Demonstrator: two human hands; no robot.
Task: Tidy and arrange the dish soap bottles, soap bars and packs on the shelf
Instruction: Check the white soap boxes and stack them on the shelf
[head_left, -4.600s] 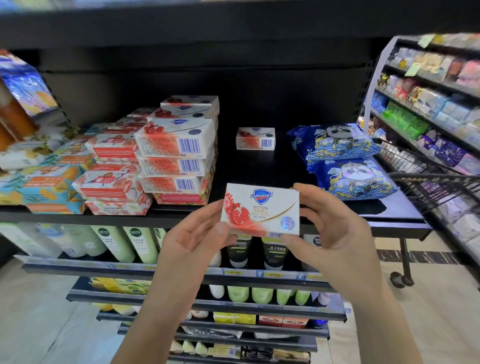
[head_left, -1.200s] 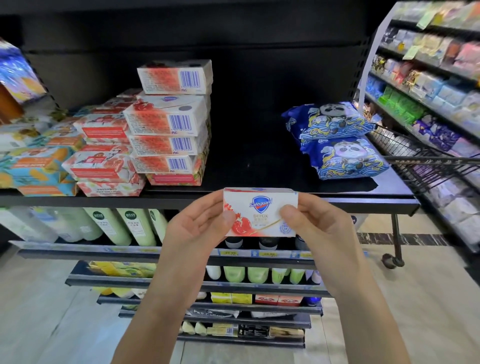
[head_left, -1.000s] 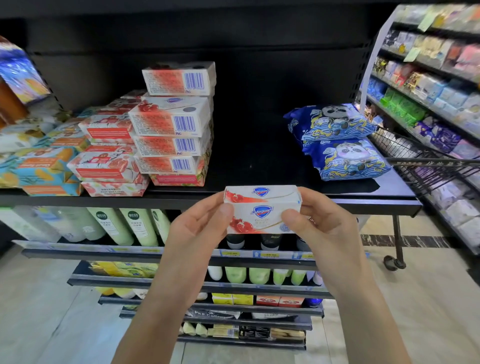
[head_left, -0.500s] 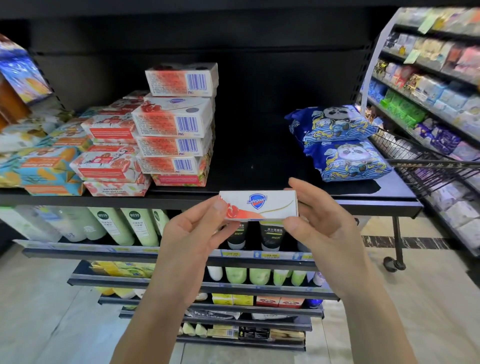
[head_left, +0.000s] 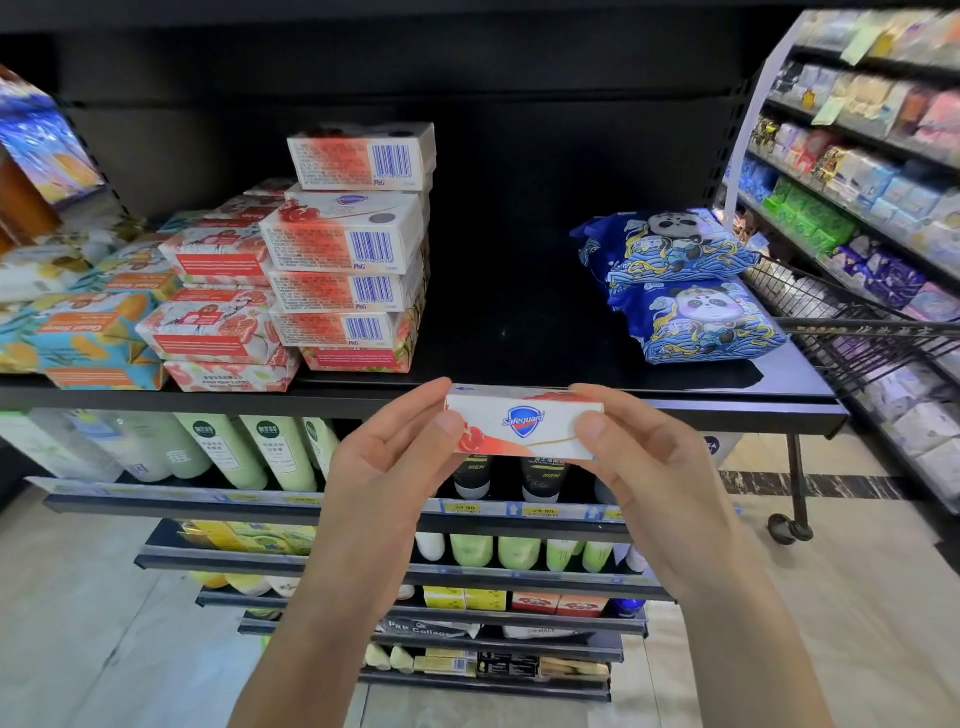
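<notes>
I hold a white and red Safeguard soap box (head_left: 524, 426) between both hands, just in front of the black shelf's front edge (head_left: 363, 402). My left hand (head_left: 384, 467) pinches its left end and my right hand (head_left: 639, 467) pinches its right end. The box's narrow side with the logo faces me. On the shelf to the left stands a stack of similar soap boxes (head_left: 353, 249) with barcodes facing out. Beside the stack lie wrapped red-and-white soap packs (head_left: 218, 332).
Two blue panda packs (head_left: 685, 286) lie at the shelf's right end. Orange and blue packs (head_left: 78, 332) fill the far left. Dark bare shelf surface (head_left: 509, 312) lies between stack and panda packs. Bottles (head_left: 270, 447) stand on the shelf below. A wire cart (head_left: 857, 322) stands at right.
The box has been turned from its broad face to its narrow side and brought slightly forward toward the shelf edge. Since the oldest frame, the lone box at the back now tops the stack.
</notes>
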